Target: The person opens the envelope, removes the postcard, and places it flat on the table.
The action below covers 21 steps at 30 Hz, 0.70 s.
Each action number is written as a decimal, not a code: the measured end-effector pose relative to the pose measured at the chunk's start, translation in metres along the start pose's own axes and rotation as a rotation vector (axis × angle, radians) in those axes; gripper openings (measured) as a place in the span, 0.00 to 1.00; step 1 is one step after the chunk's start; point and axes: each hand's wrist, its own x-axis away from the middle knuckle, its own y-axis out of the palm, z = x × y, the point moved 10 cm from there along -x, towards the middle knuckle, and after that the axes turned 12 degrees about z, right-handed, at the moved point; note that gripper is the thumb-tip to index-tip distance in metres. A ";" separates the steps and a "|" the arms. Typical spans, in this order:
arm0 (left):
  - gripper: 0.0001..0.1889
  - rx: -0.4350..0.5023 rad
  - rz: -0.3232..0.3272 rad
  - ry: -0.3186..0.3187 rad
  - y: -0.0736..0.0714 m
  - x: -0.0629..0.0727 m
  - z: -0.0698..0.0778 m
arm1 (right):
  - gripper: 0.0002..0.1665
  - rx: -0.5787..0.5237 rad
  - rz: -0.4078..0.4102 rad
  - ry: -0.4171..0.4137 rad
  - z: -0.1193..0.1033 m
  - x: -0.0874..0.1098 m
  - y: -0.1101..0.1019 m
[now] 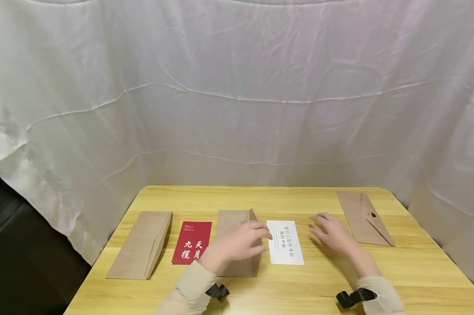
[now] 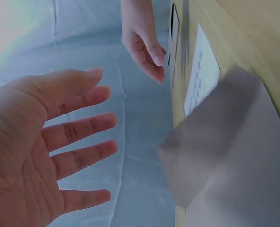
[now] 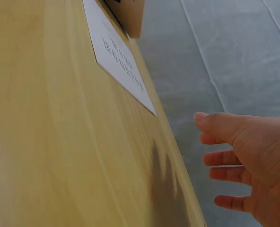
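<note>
My left hand (image 1: 238, 243) hovers over a brown kraft envelope (image 1: 237, 267) whose flap stands partly raised along its right edge. In the left wrist view its fingers are spread and relaxed, holding nothing. Just right of that envelope lies a white card (image 1: 286, 243) printed with dark characters. My right hand (image 1: 333, 232) is above the table to the right of the white card, fingers loosely extended, apart from anything; its shadow falls on the wood in the right wrist view. A red card (image 1: 191, 240) with white characters lies left of the middle envelope, its lower right partly covered by my left hand.
Another brown envelope (image 1: 138, 245) with its flap slightly raised lies at the table's left. At the back right is a closed brown envelope (image 1: 364, 218) with a small dark mark. The wooden table (image 1: 292, 288) ends at a hanging pale curtain (image 1: 276, 122).
</note>
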 end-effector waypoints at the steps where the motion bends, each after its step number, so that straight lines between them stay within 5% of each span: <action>1: 0.15 -0.002 0.000 -0.004 0.000 -0.003 0.002 | 0.25 -0.007 0.001 0.007 0.003 0.002 -0.002; 13: 0.15 -0.075 0.051 0.005 0.010 -0.031 0.022 | 0.26 -0.040 0.061 0.072 0.045 0.027 -0.034; 21: 0.17 -0.129 0.058 -0.014 0.023 -0.050 0.037 | 0.29 0.100 0.104 0.098 0.077 0.043 -0.056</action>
